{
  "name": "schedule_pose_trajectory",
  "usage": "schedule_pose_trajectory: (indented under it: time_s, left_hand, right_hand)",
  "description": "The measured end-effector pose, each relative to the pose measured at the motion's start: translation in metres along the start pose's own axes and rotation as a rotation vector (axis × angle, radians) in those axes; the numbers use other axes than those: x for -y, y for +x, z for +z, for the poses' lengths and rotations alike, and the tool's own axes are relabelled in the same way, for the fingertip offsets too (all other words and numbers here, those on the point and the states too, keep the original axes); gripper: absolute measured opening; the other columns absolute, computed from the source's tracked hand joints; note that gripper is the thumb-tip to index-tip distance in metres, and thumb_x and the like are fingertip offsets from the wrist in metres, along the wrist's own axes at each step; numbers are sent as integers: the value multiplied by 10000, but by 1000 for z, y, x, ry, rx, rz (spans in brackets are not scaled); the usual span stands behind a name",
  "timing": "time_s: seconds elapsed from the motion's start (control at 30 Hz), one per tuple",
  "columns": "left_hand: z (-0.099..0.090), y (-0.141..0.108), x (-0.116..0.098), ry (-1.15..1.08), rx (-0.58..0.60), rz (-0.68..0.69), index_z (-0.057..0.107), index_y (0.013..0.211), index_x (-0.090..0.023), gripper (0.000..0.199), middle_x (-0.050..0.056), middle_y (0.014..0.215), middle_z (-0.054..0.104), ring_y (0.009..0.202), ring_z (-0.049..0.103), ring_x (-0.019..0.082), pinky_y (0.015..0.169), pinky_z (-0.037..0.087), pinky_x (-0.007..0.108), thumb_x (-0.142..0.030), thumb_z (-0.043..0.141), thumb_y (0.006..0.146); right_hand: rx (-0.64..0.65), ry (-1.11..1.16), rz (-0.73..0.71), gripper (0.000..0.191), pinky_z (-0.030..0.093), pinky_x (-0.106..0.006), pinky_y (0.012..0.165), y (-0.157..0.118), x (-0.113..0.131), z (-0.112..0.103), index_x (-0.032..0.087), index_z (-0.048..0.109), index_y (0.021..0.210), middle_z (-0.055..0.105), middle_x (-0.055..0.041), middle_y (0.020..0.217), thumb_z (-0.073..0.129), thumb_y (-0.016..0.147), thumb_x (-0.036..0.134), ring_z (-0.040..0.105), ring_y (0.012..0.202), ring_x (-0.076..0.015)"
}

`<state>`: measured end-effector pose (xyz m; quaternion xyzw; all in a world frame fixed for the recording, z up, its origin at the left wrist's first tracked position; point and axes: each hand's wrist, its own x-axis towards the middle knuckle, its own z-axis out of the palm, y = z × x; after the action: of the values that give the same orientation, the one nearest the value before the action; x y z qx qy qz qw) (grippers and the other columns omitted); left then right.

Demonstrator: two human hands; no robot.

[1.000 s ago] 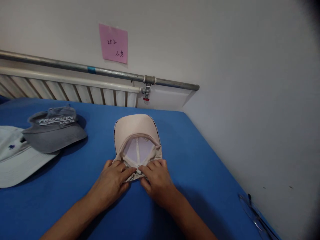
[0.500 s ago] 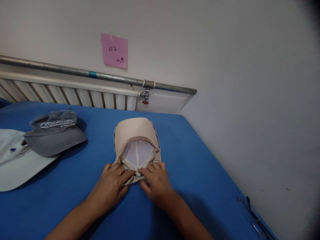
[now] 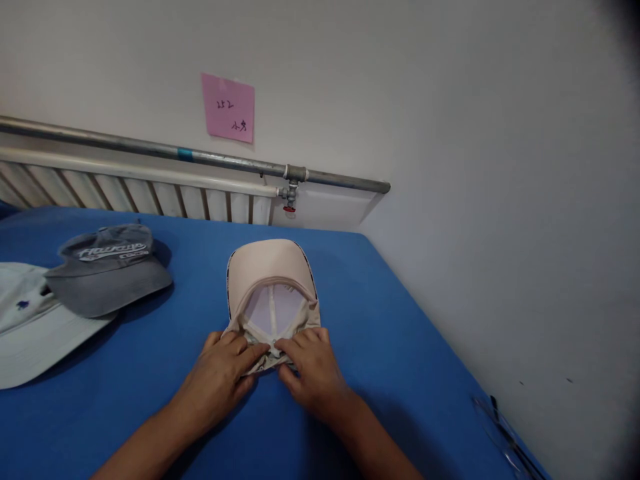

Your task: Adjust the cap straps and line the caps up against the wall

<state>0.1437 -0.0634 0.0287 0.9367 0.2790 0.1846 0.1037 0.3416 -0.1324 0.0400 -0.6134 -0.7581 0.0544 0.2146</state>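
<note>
A beige baseball cap [image 3: 273,263] lies upside down on the blue surface, its brim pointing away from me and its inside showing. My left hand [image 3: 223,367] grips the near left edge, fingers inside the crown and thumb outside. On the near right edge, my right hand [image 3: 307,367] pinches the cap the same way. Both index fingertips almost meet at the middle of the back edge. My fingers hide part of the rim and whatever lies under them.
To the left a grey cap [image 3: 110,270] with white lettering overlaps a pale cap [image 3: 45,340]. Glasses [image 3: 510,437] rest at the right edge of the blue table [image 3: 365,300]. Behind it are a radiator [image 3: 165,200], a metal pipe [image 3: 235,160] and a pink note [image 3: 229,108] on the wall.
The whole view has shifted slightly, so things sit a little lower in the picture. Both hands keep their hold on the beige cap, with hardly any movement.
</note>
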Motion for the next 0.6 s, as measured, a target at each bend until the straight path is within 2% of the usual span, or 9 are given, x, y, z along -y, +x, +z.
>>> schedule_pose_trajectory:
  time_s: [0.23, 0.37, 0.43, 0.5, 0.6]
  left_hand:
    - [1, 2, 0, -7, 1, -12, 635, 1220, -244, 490, 59, 961, 694, 927, 573, 260, 802, 338, 407, -47, 567, 777]
    - [0, 1, 0, -17, 18, -10, 628, 1229, -246, 486, 64, 982, 694, 938, 574, 262, 803, 339, 409, -60, 563, 785]
    - [-2, 1, -1, -25, 32, -21, 619, 1242, -248, 500, 65, 992, 691, 954, 573, 265, 810, 339, 412, -60, 556, 783]
    - [-4, 1, -1, -27, 46, -34, 610, 1253, -246, 523, 66, 990, 688, 958, 573, 267, 809, 337, 414, -49, 542, 774]
    - [-6, 0, 0, -25, 64, -32, 597, 1271, -247, 530, 71, 986, 683, 941, 571, 264, 798, 337, 411, -53, 521, 783]
  right_hand:
    - [-23, 15, -4, 244, 310, -379, 858, 0, -1, 2, 208, 663, 1060, 673, -40, 883, 628, 819, 202, 545, 883, -215]
    - [-52, 66, -34, 296, 347, -387, 873, -1, 1, -5, 208, 641, 1099, 676, -46, 917, 651, 803, 214, 561, 913, -224]
    - [-132, 137, -74, 339, 372, -393, 901, -1, -2, -13, 210, 616, 1136, 676, -58, 996, 670, 802, 239, 569, 980, -234]
    - [-288, 194, -72, 330, 394, -408, 940, -1, -9, -19, 215, 596, 1153, 667, -76, 1073, 652, 830, 256, 568, 1052, -243]
    - [-500, 206, 61, 264, 441, -431, 955, -1, -28, -20, 223, 591, 1155, 655, -94, 1112, 553, 894, 220, 574, 1088, -244]
